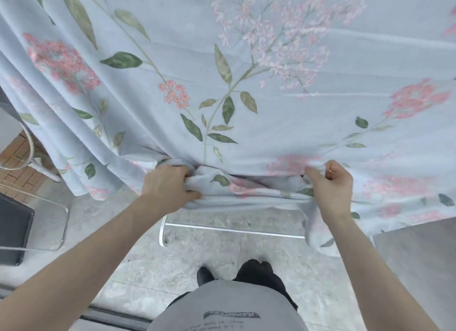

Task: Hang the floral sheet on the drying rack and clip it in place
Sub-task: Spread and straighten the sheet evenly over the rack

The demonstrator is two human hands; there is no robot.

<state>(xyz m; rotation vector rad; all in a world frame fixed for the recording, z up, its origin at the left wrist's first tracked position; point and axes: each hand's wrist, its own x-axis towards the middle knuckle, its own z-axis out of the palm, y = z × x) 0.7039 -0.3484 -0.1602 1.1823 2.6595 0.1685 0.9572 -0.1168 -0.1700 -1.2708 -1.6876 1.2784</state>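
Both hands, left hand [170, 185] and right hand [330, 182], grasp the floral sheet [246, 96] at lower centre; soft, light fabric, best gripped along its bunched hem.

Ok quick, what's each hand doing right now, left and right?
Left hand: closed, gripping bunched hem of the pale blue floral cotton sheet.
Right hand: closed, gripping the same hem further along.

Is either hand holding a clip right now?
No. Both the left hand and the right hand grip bunched folds of the floral sheet, and no clip shows in either.
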